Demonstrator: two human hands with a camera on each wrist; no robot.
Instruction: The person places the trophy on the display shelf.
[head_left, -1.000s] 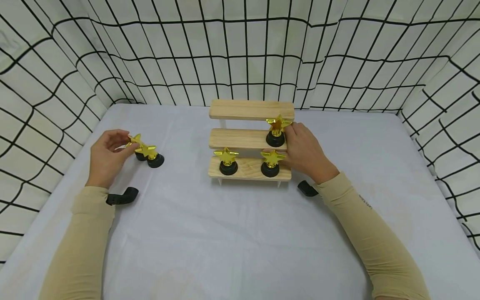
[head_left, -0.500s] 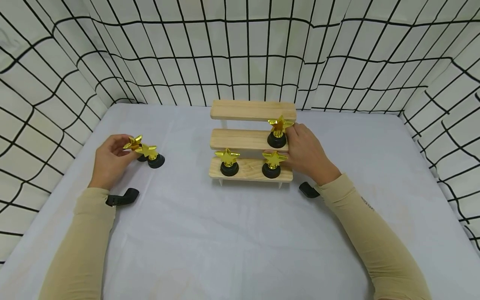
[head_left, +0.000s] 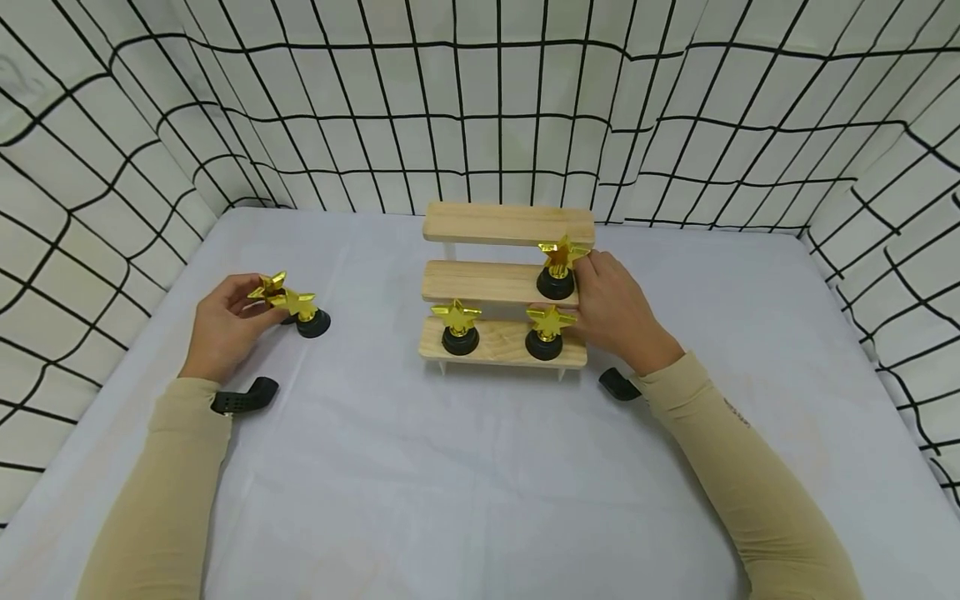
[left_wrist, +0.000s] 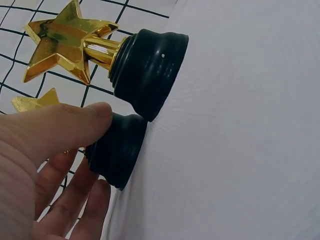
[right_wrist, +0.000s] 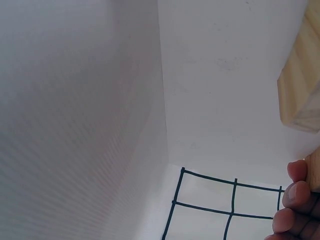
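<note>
A three-step wooden shelf [head_left: 480, 283] stands mid-table. Two gold star trophies with black bases [head_left: 457, 327] [head_left: 547, 332] stand on its lowest step. A third trophy [head_left: 557, 268] stands at the right end of the middle step. My right hand [head_left: 611, 304] curls round it, fingers by the star and thumb along the step's front. In the right wrist view only curled fingertips [right_wrist: 295, 195] and a shelf corner [right_wrist: 302, 85] show. My left hand [head_left: 225, 321] pinches a trophy [head_left: 268, 292] [left_wrist: 117, 155] at the table's left. It touches another trophy [head_left: 306, 312] [left_wrist: 145, 70] standing there.
The white cloth table [head_left: 465, 467] is walled on three sides by a white black-grid curtain [head_left: 495, 108]. The top step [head_left: 508, 223] of the shelf is bare. Black wrist mounts [head_left: 243, 396] [head_left: 618, 385] sit by both beige sleeves.
Almost nothing has moved. My left hand has drawn in slightly round its trophy, and my right hand stays at the trophy on the middle step.
</note>
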